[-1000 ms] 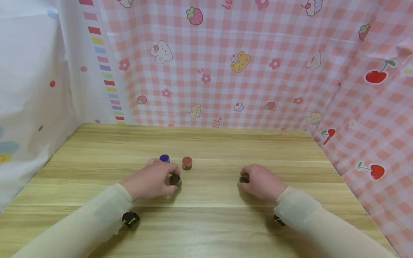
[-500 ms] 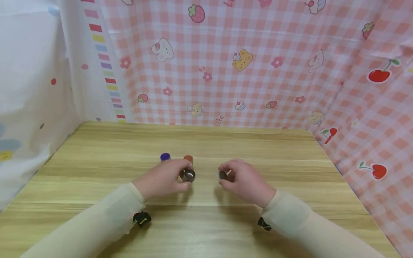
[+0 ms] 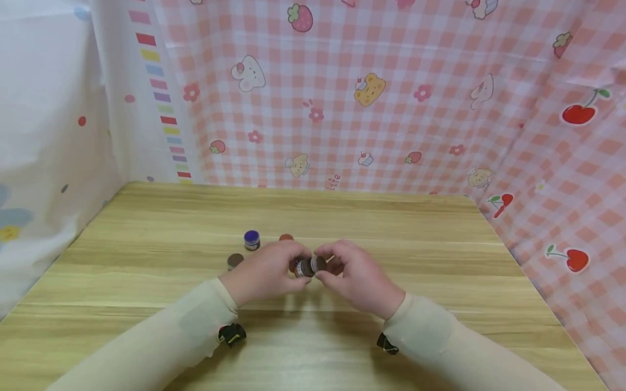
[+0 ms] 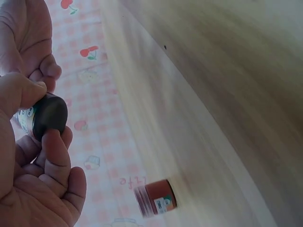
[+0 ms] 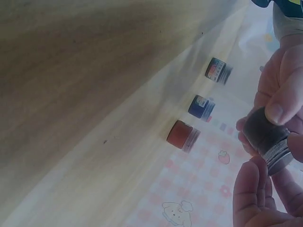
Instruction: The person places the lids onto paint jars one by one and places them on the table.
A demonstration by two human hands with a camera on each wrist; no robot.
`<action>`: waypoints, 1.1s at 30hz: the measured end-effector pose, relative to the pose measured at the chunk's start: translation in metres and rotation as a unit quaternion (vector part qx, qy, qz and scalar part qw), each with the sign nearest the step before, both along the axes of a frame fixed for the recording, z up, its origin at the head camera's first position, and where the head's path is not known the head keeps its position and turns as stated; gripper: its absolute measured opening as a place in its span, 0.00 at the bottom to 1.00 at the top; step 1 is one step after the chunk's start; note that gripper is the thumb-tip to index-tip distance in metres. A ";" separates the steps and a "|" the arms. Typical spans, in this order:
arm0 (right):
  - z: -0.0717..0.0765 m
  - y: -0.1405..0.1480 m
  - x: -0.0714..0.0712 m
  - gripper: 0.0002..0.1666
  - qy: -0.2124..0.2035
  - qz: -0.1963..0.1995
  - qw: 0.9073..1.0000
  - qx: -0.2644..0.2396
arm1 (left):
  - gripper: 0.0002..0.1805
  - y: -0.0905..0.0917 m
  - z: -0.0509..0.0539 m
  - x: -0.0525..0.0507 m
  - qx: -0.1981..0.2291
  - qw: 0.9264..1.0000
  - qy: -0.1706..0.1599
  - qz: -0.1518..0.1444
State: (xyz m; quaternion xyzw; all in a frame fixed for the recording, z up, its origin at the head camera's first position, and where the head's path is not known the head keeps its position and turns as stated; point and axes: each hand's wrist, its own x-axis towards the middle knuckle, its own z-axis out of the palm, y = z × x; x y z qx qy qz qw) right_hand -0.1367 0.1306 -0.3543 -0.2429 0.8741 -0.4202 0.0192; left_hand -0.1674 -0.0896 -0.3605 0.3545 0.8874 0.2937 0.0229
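Note:
Between the thumb and fingers of my left hand [image 3: 269, 271] is a small dark paint jar [image 3: 304, 268], raised off the table and tilted. My right hand [image 3: 364, 279] pinches a round ridged lid [image 3: 319, 264] at the jar's mouth. From the right wrist view, the lid [image 5: 279, 158] meets the dark jar [image 5: 265, 130] edge to edge; whether it sits on the thread I cannot tell. The left wrist view has the jar's dark base [image 4: 53, 113] and part of its label, while the lid is hidden behind fingers.
Left of and behind my hands stand a blue paint jar [image 3: 251, 240], a brown-topped jar [image 3: 235, 260] and an orange-brown jar [image 3: 286, 237], the last mostly covered by my left hand. Patterned cloth [image 3: 313, 98] hangs along the table's [image 3: 391, 217] back and sides.
Both hands have come together from apart, the left moving right with the jar and the right moving left with the lid. The brown-topped jar has come into sight behind the left hand.

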 end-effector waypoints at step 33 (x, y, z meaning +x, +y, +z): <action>-0.004 0.004 -0.001 0.14 0.062 -0.006 0.997 0.037 | 0.12 0.008 0.007 0.003 -0.005 1.000 0.005 0.029</action>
